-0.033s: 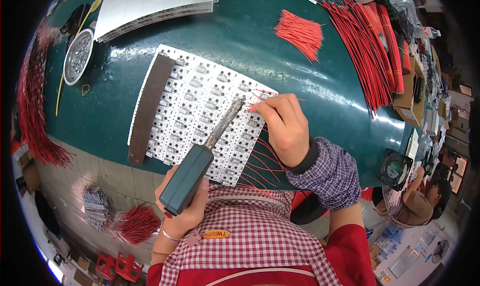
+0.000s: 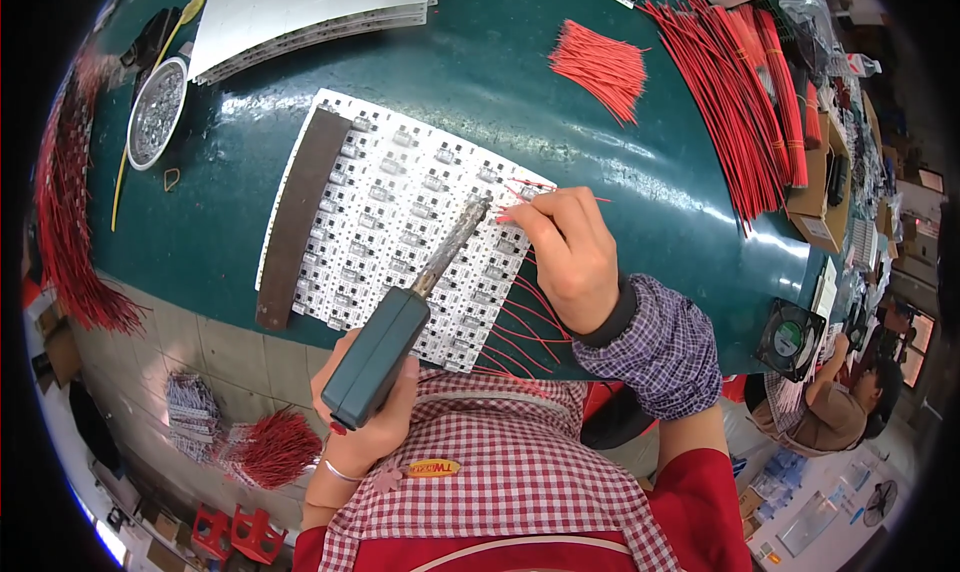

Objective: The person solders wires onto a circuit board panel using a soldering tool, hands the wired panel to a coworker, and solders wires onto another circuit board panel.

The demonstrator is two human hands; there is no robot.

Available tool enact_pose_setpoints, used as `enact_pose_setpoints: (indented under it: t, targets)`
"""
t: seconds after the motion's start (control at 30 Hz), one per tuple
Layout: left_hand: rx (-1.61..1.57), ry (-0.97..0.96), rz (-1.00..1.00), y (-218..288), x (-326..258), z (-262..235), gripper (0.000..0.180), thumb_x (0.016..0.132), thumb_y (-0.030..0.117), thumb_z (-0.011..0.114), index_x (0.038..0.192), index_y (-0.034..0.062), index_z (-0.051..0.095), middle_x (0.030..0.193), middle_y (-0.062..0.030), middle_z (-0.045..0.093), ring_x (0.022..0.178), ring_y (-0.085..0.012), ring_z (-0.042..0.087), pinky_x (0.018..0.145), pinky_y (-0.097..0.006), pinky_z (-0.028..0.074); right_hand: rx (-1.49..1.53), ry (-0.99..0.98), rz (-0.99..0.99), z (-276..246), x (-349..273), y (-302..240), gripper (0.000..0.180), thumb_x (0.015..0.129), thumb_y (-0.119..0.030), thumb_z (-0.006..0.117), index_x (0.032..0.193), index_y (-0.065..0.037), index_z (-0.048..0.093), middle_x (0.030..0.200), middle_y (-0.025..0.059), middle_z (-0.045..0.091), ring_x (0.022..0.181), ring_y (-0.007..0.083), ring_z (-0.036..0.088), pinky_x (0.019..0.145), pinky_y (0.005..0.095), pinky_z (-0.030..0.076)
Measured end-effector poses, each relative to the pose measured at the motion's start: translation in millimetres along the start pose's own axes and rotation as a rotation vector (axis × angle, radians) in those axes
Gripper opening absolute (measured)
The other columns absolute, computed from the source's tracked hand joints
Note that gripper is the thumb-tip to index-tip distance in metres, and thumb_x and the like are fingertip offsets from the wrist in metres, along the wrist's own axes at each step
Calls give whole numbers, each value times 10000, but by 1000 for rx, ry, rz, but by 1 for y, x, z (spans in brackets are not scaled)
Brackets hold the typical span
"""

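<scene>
A white sheet of small circuit boards [image 2: 375, 222] lies at a slant on the table's front part, a dark brown bar [image 2: 303, 217] resting across its left end. My left hand [image 2: 388, 422] is wrapped round the dark green body of a soldering iron [image 2: 378, 357]. Its metal tip is over the sheet's right part, close to my right fingertips; whether it touches a board I cannot tell. My right hand [image 2: 578, 262] pinches a thin red wire [image 2: 601, 200] at the sheet's upper right edge. Several red wires [image 2: 530, 317] trail from the right edge below this hand.
On the green table [image 2: 480, 72] are a stack of white sheets [image 2: 300, 17], a white bowl of grey bits [image 2: 158, 112], a small pile of red wires [image 2: 600, 67] and long red wire bundles [image 2: 725, 102]. A small black fan [image 2: 790, 337] stands right; another person [image 2: 835, 407] sits beyond.
</scene>
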State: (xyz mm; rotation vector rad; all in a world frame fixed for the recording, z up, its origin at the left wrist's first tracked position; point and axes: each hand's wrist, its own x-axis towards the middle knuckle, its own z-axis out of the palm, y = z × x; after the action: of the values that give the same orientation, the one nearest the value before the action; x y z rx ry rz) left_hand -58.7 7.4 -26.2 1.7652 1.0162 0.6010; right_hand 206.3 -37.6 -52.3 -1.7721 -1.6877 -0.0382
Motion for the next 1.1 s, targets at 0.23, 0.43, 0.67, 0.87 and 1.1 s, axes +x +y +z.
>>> enact_pose_setpoints:
  t: [0.23, 0.43, 0.67, 0.87, 1.1]
  targets:
    - [-27, -26, -25, 14, 13, 5, 180, 764, -47, 737, 933, -53, 672, 851, -119, 657, 656, -186, 643, 606, -282, 508, 15, -31, 10, -1, -1, 1, 347, 672, 99, 657, 1009, 14, 668, 904, 113, 580, 797, 280, 589, 654, 354, 502]
    - [-2, -47, -37, 12, 13, 4, 182, 758, -43, 738, 929, -40, 677, 848, -119, 657, 634, -194, 636, 597, -284, 502, 28, -45, 4, -2, 1, 0, 370, 669, 113, 646, 1027, 20, 660, 904, 116, 573, 792, 278, 582, 653, 354, 500]
    - [93, -20, 55, -2, -3, -6, 215, 779, -10, 737, 985, -47, 688, 889, -167, 667, 672, -263, 651, 613, -309, 518, 15, -71, -7, -5, 3, -1, 386, 659, 109, 633, 1033, 17, 655, 906, 115, 573, 796, 280, 583, 657, 359, 502]
    - [-3, 11, 4, 3, -2, -3, 235, 797, 4, 741, 1014, -64, 684, 927, -169, 681, 731, -236, 671, 650, -311, 539, 0, -53, -7, -3, 2, -1, 391, 646, 113, 632, 1025, 18, 656, 908, 117, 576, 812, 286, 588, 669, 366, 504]
    - [-20, 12, 28, -1, -3, -2, 249, 796, -14, 745, 1025, -79, 675, 946, -160, 685, 747, -206, 669, 654, -300, 537, -48, -87, -44, -4, 3, -1, 241, 743, -17, 666, 979, 14, 625, 940, 112, 573, 854, 274, 579, 711, 348, 516]
